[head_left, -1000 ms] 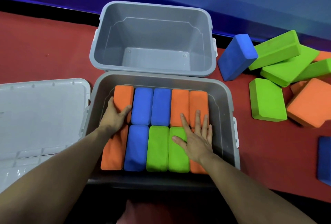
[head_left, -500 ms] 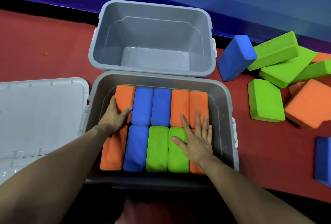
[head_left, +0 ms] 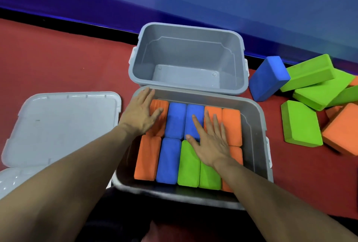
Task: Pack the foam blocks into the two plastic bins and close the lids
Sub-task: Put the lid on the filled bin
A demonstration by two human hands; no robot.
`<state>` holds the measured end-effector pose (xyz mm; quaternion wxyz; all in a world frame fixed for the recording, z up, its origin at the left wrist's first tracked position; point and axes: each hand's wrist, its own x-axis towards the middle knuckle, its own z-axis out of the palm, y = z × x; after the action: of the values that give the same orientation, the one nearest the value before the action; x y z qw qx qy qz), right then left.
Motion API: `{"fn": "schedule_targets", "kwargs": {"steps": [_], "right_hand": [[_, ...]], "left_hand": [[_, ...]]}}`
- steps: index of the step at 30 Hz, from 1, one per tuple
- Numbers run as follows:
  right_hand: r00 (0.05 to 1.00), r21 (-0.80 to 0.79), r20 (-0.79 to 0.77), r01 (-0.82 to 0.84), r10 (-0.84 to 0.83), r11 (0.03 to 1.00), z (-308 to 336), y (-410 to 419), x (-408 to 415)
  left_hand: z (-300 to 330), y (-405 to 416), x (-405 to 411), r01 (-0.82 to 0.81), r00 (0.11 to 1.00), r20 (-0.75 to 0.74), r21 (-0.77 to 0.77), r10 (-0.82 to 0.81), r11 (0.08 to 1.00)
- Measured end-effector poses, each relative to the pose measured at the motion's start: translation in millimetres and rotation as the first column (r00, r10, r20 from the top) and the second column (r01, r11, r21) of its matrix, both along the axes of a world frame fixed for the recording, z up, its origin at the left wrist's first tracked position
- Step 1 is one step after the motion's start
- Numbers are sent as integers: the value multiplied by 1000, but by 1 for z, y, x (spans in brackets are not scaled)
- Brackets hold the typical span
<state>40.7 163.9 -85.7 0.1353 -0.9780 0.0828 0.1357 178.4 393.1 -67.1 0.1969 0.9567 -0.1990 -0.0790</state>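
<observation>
The near grey bin (head_left: 257, 137) holds two rows of orange, blue and green foam blocks standing side by side. My left hand (head_left: 141, 114) lies flat with fingers spread on the far-left orange block (head_left: 160, 106), fingertips at the bin's far rim. My right hand (head_left: 209, 137) rests flat, fingers apart, across the blue block (head_left: 175, 120), orange block (head_left: 231, 125) and green block (head_left: 188, 164). The far grey bin (head_left: 139, 67) stands empty behind it. Loose blocks lie to the right: a blue one (head_left: 268, 79), green ones (head_left: 299, 123) and an orange one (head_left: 342, 131).
A pale grey lid (head_left: 60, 125) lies flat on the red floor left of the near bin, with a second lid (head_left: 17, 177) partly under it. A blue wall (head_left: 251, 9) runs along the back behind a black strip.
Both hands slid farther away over the packed blocks: the left from gripping the orange block's side to lying flat near the far rim, the right up onto the far row. The view shifted too.
</observation>
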Motion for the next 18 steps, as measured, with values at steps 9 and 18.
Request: {"fn": "schedule_targets", "kwargs": {"steps": [9,18], "right_hand": [[943,7,141,-304,301,952,39,139,60],[783,-43,67,-618,619,785,18,291,79]], "left_hand": [[35,152,-6,-330,944,-14,61,331,942],[-10,314,-81,-556,818,-97,115,566,823]]}}
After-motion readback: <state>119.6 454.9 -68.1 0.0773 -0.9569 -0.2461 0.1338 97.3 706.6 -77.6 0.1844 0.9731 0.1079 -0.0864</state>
